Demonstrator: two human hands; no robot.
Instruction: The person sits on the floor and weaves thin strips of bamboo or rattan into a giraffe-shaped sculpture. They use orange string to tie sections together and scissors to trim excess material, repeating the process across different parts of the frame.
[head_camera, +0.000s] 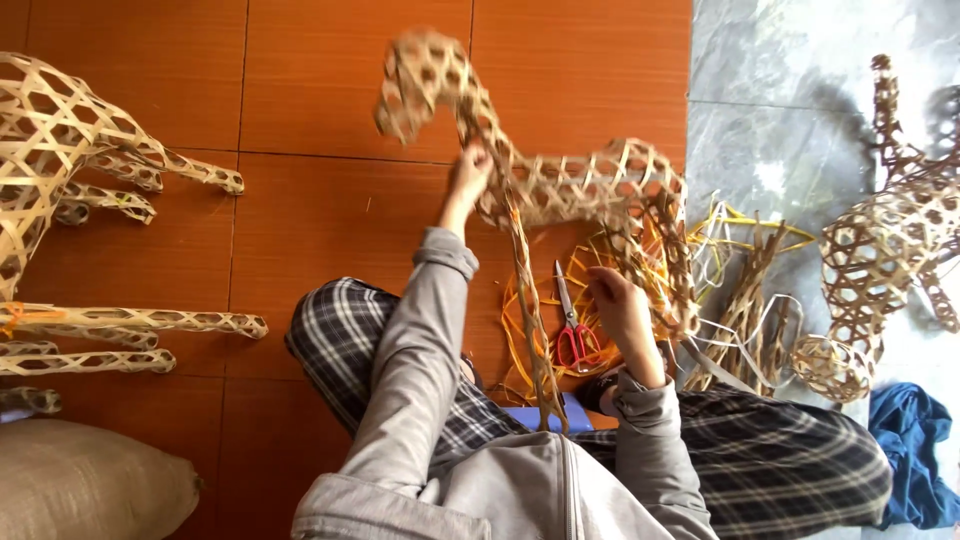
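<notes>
Grey sleeves reach out to the woven deer (590, 185) at 12 o'clock.
My left hand (468, 175) pinches its neck; my right hand (622, 305) grips a hind leg. Head and body look woven; loose strips (730, 300) at 2 o'clock suggest legs remain. Scissors (570, 325) lie between.

Your left arm stretches up toward twelve o'clock, grey sleeve slid back from the wrist, and your left hand (468, 172) is closed in a grip, fingers curled. Your right arm bends at the elbow, forearm pointing to eleven o'clock; your right hand (620, 305) is half-curled, knuckles up.
</notes>
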